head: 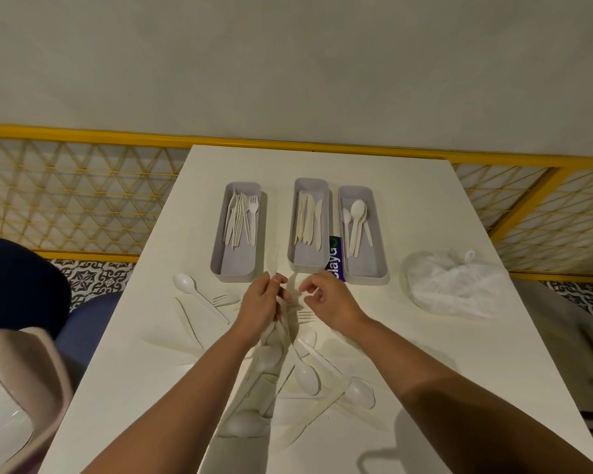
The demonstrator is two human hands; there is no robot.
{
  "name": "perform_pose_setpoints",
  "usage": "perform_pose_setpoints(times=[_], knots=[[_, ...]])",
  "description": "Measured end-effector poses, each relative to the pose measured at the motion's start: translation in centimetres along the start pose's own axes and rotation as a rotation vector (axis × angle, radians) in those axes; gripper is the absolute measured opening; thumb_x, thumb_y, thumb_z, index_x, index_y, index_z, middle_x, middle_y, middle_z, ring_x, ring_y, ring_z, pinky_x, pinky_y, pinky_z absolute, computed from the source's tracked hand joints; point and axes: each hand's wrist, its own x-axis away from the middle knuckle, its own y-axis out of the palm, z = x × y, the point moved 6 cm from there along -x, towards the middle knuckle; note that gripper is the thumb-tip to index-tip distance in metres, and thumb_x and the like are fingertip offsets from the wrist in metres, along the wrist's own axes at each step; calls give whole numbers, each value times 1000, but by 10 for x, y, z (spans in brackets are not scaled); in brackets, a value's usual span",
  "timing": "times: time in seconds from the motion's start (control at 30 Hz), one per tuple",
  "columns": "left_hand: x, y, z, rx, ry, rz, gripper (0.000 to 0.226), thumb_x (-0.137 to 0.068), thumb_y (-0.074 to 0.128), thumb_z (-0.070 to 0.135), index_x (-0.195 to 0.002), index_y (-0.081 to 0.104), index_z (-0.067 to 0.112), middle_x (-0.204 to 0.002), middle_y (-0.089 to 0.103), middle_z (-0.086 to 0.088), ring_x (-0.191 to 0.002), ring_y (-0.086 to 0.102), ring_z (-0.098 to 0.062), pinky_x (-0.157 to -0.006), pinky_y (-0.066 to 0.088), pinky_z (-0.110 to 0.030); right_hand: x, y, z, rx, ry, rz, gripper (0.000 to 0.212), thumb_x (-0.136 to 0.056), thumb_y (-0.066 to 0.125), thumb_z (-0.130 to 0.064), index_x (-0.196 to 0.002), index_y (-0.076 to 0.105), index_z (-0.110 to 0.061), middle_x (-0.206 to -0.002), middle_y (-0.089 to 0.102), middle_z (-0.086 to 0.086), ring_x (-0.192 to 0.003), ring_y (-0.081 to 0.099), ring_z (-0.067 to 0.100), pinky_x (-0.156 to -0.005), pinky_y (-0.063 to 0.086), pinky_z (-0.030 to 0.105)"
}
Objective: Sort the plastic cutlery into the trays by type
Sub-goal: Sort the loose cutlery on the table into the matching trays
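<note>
White cutlery pieces [275, 333] are gripped in the left hand [261, 307], near the fork tray [218, 241]. The right hand [327, 299] is curled alongside; whether anything is held cannot be told. Loose spoons [305, 374] are strewn on the white table [459, 354], backed by a yellow lattice [83, 193].

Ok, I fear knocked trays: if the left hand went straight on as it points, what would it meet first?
The left hand would probably meet the near end of the middle tray; depth is unclear.
</note>
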Motion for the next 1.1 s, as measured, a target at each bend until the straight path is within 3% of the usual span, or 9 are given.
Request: perform_pose_setpoints(times=[0.13,0.2,0.5,0.63,0.73,0.8,0.9,0.97,1.1], knots=[[1,-16,-5,-2,-10,47,24,-100,38,24,-92,59,14,-63,47,-2,-54,39,-12,-49,33,-20,5,24,25,219,59,-188,35,-86,65,-11,-120,60,-9,-119,49,10,-107,55,22,-94,44,23],[2,-21,-9,19,-26,49,26,-100,39,24,-89,60,15,-63,46,-2,-54,39,-12,-49,32,-21,7,33,29,294,42,-231,37,-86,65,-16,-121,58,-11,-121,48,10,-111,54,25,-99,44,29],[5,-31,-19,25,-61,60,28,-101,38,23,-92,61,11,-70,54,-6,-56,45,-12,-50,38,-19,5,34,30,491,-14,-198,36,-94,52,-22,-128,49,-13,-129,46,8,-119,49,24,-100,44,29],[4,-34,-19,35,-69,59,27,-100,39,23,-88,61,14,-70,54,-5,-55,44,-13,-50,38,-20,7,27,33,551,-51,-138,30,-97,43,-11,-126,52,-8,-126,49,9,-114,53,23,-93,44,26],[2,-36,-18,52,-68,50,26,-100,39,21,-87,61,14,-70,55,-6,-54,44,-14,-49,38,-20,6,15,41,437,11,-69,27,-97,45,-15,-118,60,-6,-118,56,10,-108,57,26,-91,44,27],[2,-36,-18,63,-73,44,25,-100,40,20,-89,62,12,-70,56,-5,-55,46,-15,-50,39,-19,5,3,42,319,31,14,22,-95,51,-16,-106,66,-4,-105,61,13,-96,58,25,-82,44,26],[0,-36,-20,64,-99,47,22,-99,44,19,-94,62,8,-71,57,-5,-55,46,-15,-52,41,-20,7,-18,38,98,34,143,17,-92,56,-11,-99,67,0,-94,60,8,-83,54,17,-73,40,14],[0,-35,-21,57,-107,42,23,-98,45,19,-98,63,4,-71,57,-5,-57,48,-15,-54,42,-21,8,-31,26,-29,-8,216,13,-91,57,-7,-96,65,1,-84,54,3,-72,49,9,-66,39,7],[0,-30,-19,63,-104,-3,30,-99,42,19,-104,62,-3,-72,60,-5,-60,54,-16,-58,47,-23,5,-46,-13,-82,-175,267,11,-92,54,-6,-93,64,-1,-83,52,0,-72,49,4,-67,40,4]])
